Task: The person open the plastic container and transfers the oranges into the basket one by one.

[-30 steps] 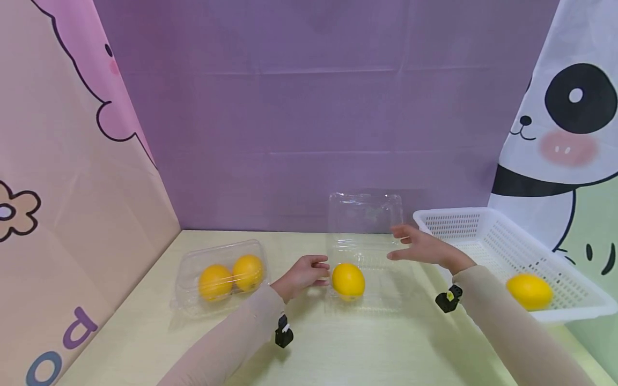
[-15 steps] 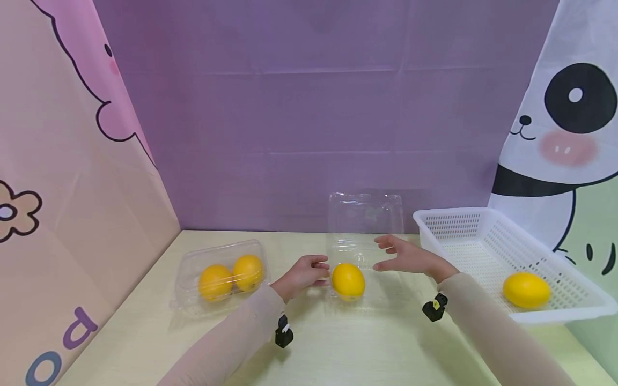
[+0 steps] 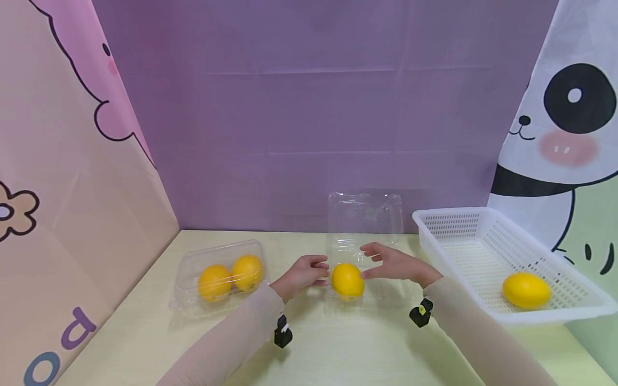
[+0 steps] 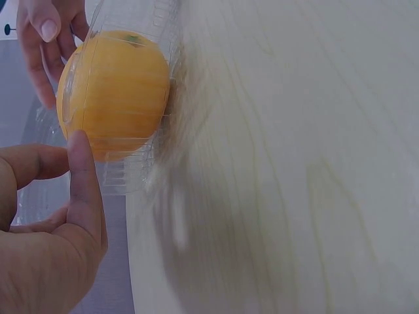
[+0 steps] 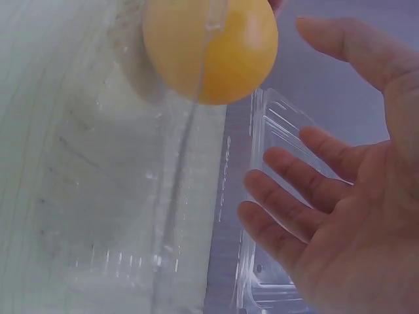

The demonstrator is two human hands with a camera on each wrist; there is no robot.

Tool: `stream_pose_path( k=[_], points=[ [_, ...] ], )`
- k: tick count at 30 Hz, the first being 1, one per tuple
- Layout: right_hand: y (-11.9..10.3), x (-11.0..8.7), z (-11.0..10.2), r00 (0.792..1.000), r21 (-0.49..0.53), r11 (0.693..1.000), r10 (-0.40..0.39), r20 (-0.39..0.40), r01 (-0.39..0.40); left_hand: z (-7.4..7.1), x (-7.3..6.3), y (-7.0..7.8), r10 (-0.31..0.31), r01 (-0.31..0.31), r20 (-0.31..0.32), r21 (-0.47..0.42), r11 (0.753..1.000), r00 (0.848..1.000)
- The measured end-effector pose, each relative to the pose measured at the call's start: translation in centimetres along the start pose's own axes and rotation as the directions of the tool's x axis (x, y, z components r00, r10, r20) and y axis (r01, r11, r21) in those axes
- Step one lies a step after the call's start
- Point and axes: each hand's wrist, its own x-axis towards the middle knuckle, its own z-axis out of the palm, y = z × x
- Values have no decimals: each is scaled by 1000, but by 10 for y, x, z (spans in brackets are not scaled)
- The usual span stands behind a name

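One yellow orange [image 3: 347,280] sits in the left part of an open clear plastic clamshell box [image 3: 365,214], its lid standing up at the back. In the left wrist view the orange [image 4: 118,91] shows a small green stem spot. My left hand [image 3: 300,276] is at the box's left side, thumb and fingers loosely bent close to the rim. To the right of the orange is my right hand [image 3: 398,265], fingers spread and holding nothing, thumb tip right by the fruit. The right wrist view shows the palm [image 5: 366,229] facing the box, with a gap to the orange.
A closed clear clamshell box [image 3: 193,260] with two oranges [image 3: 215,282] stands on the left of the table [image 3: 309,348]. On the right, a white perforated basket [image 3: 463,214] holds one orange [image 3: 526,290]. A purple backdrop [image 3: 270,123] rises behind.
My right hand has moved left and slightly nearer, from beside the basket to the orange in the open box. The orange in the basket has shifted slightly. My left hand has stayed put.
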Motion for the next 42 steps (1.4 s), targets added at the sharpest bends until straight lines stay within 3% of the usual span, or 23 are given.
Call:
stream_pose_path(
  k=[18,42],
  points=[
    [8,10,27,999,79,996,34,13,-35,1,1,0,-4,4,-22,23,1000,1000],
    [4,11,42,999,105,994,30,45,-35,-1,1,0,0,0,-4,35,999,1000]
  ],
)
